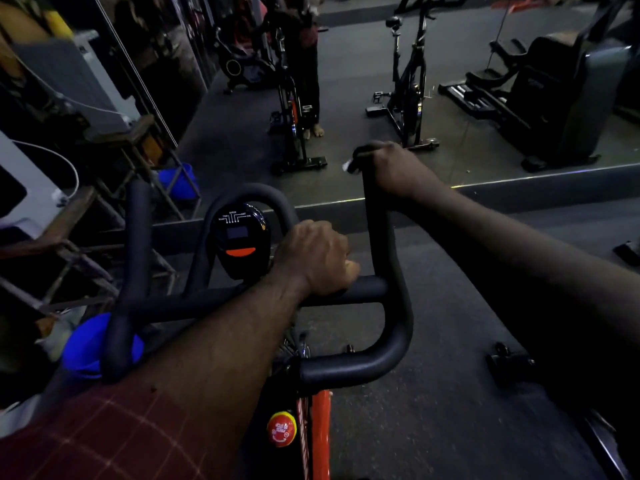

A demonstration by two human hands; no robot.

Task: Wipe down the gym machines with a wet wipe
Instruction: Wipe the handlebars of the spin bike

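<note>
Two grips work the spin bike's handlebar (381,220): your left grip (317,258) is clenched round the crossbar (194,306) to steady it, and your right grip (391,168) clasps the far tip of the handlebar's right side through the wet wipe (347,166), of which only a white corner shows. Draw the wipe down the full length, turning your wrist to reach the underside. Mind the console (239,237) beside your left grip. A blue bucket (86,348) stands lower left and a mirror (346,81) lies ahead.
</note>
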